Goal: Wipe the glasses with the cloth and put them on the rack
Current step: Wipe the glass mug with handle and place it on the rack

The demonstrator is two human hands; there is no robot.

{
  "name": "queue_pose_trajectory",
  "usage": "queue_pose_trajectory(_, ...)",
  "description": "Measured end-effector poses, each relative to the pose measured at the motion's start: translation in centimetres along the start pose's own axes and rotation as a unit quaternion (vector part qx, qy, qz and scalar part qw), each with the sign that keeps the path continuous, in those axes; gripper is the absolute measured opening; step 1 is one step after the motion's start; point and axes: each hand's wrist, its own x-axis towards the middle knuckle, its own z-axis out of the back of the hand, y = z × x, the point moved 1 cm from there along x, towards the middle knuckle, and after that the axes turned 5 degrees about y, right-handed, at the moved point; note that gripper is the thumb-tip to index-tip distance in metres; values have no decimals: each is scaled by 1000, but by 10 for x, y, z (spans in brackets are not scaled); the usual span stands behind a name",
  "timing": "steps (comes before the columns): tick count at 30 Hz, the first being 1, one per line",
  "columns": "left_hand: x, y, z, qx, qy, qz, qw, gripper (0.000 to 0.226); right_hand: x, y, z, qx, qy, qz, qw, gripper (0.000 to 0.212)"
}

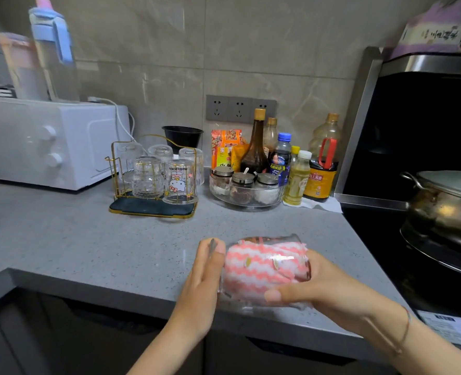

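A clear glass (291, 242) lies on its side just above the grey counter's front part. A pink-and-white zigzag cloth (256, 269) is stuffed inside it. My left hand (202, 282) presses flat against the glass's left end, fingers straight. My right hand (324, 288) grips the right side of the glass, thumb along its near wall. The gold wire rack (132, 208) with a dark tray stands farther back on the left and holds several upturned glasses (179, 182).
A white oven (48, 144) sits at the back left. A round clear tray of spice jars (247, 185) and several bottles (321, 163) stand right of the rack. A stove with a metal pot (445, 207) borders the counter on the right.
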Motion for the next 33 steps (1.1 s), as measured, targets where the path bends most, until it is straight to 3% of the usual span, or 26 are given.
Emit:
queue_pose_trajectory(7, -7, -4, -2, 58, 12, -122, 991, 47, 4, -5, 9, 61, 49, -11, 997, 60)
queue_pose_trajectory(9, -8, -4, -2, 67, 16, -131, 989, 51, 3, -4, 11, 80, 34, -12, 996, 47)
queue_pose_trajectory(11, -6, -2, -2, 8, 39, -96, 995, 49, 2, 0, 9, 67, 16, -9, 998, 20)
queue_pose_trajectory(13, -1, -2, -2, -23, 64, -48, 997, 61, 2, 1, 10, 47, -10, -9, 999, 17)
queue_pose_trajectory(16, 4, -3, 2, -68, 104, 52, 991, 96, 3, 0, 12, 1, -49, 0, 999, 19)
queue_pose_trajectory(18, 0, -11, 3, -105, 185, 109, 971, 77, 2, 0, 12, -43, -79, 13, 996, 26)
queue_pose_trajectory(21, -1, -11, 5, -156, 174, 116, 966, 59, 2, 3, 9, -67, -112, 32, 991, 31)
queue_pose_trajectory(24, 5, -4, 5, -166, 104, 83, 977, 79, 4, 5, 10, -77, -117, 35, 990, 35)
queue_pose_trajectory(28, 5, -5, 8, -110, 64, -23, 992, 64, 5, 8, 15, -81, -69, 9, 994, 48)
queue_pose_trajectory(33, -2, -11, 9, 3, 94, -117, 989, 53, 3, 9, 23, -9, 34, -9, 999, 49)
